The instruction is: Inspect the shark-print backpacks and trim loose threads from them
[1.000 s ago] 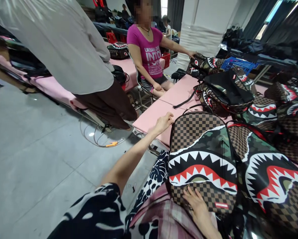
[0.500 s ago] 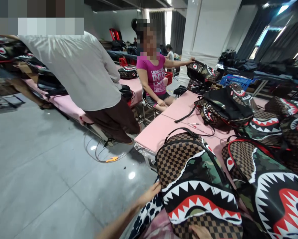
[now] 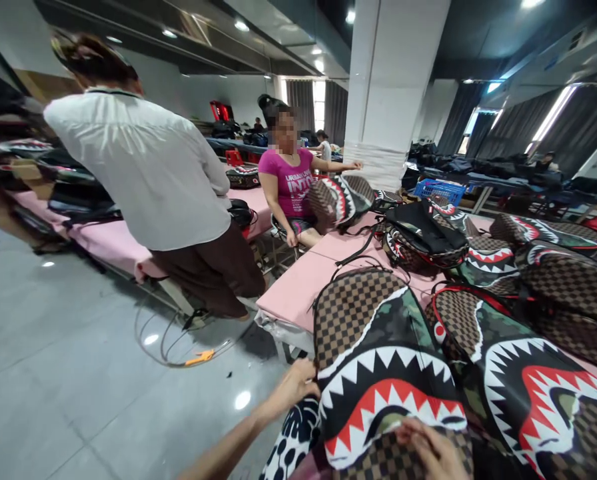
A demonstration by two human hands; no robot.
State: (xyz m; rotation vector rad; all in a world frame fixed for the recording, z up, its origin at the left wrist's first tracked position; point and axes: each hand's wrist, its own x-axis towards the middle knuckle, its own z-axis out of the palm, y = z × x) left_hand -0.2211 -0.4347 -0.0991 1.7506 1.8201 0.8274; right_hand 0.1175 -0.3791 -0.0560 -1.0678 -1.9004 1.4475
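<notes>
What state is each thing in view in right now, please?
near backpack, propped up, front facing the camera
left hand, gripping its left edge
right hand, resting on its lower front
second backpack, lying on the pink table
far backpack, held up by a seated person

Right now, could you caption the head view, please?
Left hand grips, right hand presses a shark-mouth backpack by a pink table.
</notes>
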